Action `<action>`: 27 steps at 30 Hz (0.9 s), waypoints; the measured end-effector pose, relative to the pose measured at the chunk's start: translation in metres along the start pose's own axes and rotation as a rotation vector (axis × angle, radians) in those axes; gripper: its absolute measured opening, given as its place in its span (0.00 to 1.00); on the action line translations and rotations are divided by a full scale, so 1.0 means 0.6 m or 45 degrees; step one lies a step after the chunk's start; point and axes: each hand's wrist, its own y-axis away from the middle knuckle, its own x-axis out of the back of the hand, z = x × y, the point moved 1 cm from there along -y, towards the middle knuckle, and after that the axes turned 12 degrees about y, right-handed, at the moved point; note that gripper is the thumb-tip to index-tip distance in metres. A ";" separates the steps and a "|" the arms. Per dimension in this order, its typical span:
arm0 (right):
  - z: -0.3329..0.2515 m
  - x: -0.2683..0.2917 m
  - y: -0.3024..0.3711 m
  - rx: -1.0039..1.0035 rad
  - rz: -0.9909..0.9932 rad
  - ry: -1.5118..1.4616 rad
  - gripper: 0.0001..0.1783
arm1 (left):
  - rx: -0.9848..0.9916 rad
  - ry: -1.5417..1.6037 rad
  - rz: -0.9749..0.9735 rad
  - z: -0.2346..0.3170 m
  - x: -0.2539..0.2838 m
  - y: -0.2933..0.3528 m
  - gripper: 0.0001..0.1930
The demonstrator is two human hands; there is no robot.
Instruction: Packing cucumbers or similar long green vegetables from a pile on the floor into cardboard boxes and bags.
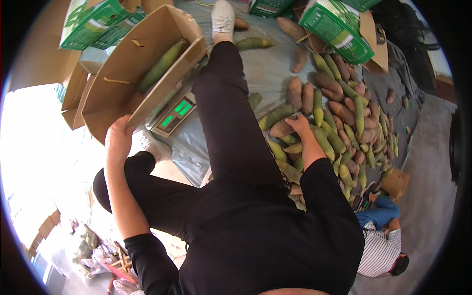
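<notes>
Left fingers [129, 121] grip cardboard [115, 61]; right fingers [291, 119] touch an oblong root [281, 129].

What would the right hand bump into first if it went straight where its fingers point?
The right hand would probably meet the reddish-brown vegetable first; it seems to be touching it now, though depth is hard to judge here.

Toward ten o'clock, an open brown carton [105, 101] with yellowish cord loops stood, long side slanting from one to seven o'clock; a green radish [162, 67] lay inside, similarly slanted. Toward two o'clock, a reddish-brown radish [280, 129] lay among others.
</notes>
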 end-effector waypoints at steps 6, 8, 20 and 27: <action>-0.021 -0.022 0.006 -0.227 -0.150 -0.706 0.40 | -0.006 -0.012 0.007 -0.017 0.007 0.010 0.13; 0.007 -0.033 0.000 -0.220 -0.068 -0.562 0.39 | 0.014 0.032 0.006 0.002 0.004 0.000 0.13; -0.110 -0.001 0.104 0.277 0.141 0.020 0.38 | -0.076 -0.019 0.049 -0.001 0.007 0.021 0.11; -0.206 0.183 0.134 0.618 0.637 -0.205 0.33 | -0.181 -0.063 0.103 -0.019 -0.001 0.025 0.11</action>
